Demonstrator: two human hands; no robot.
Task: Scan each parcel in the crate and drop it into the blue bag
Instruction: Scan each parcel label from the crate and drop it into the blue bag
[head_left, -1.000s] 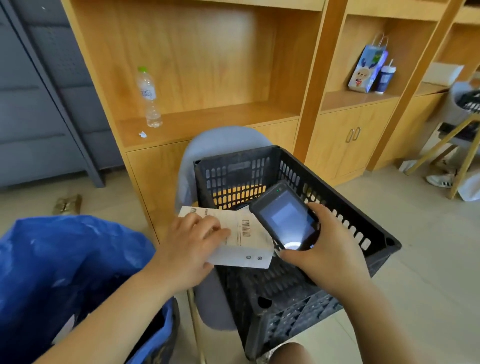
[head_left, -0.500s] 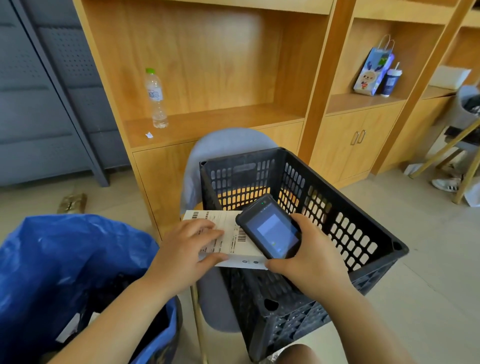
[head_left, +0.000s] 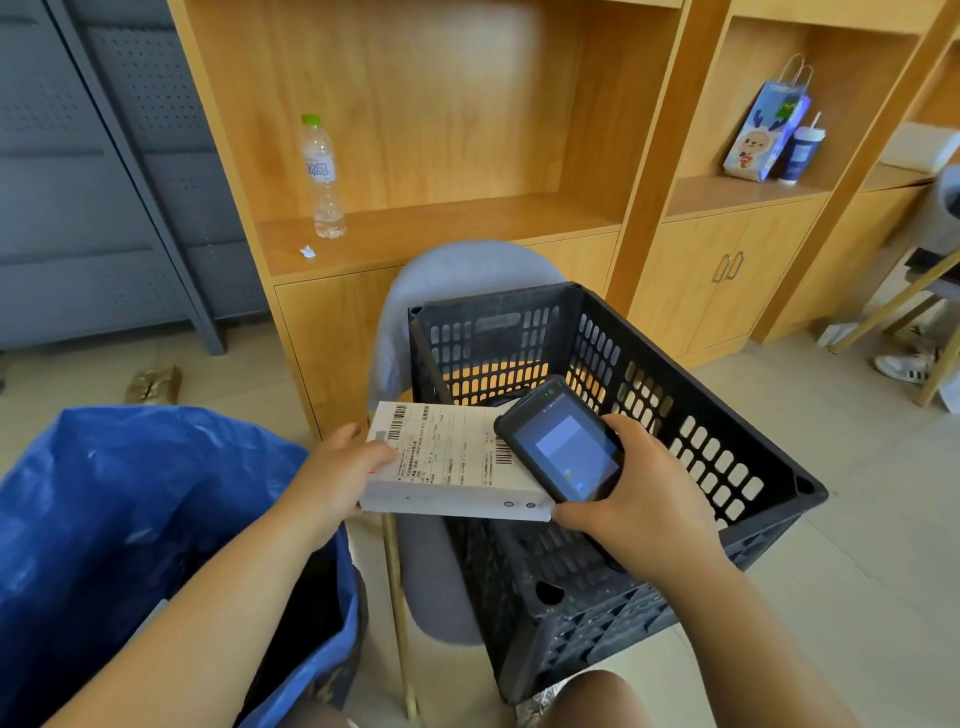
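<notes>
Left hand (head_left: 340, 470) outstretched, gripping white parcel's (head_left: 452, 462) left end, right hand (head_left: 641, 499) clasping scanner (head_left: 563, 449) over its right corner

Both bare forearms reach forward from the near edge, the left hand (head_left: 340, 470) gripping a flat box by its left end with the thumb on top, the right hand (head_left: 641, 501) curled around a handheld device, palm down, just right of it.

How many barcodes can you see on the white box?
2. One barcode sits near the far left corner of the white box; the other is by its right edge, beside the scanner. Others may be hidden underneath.
</notes>
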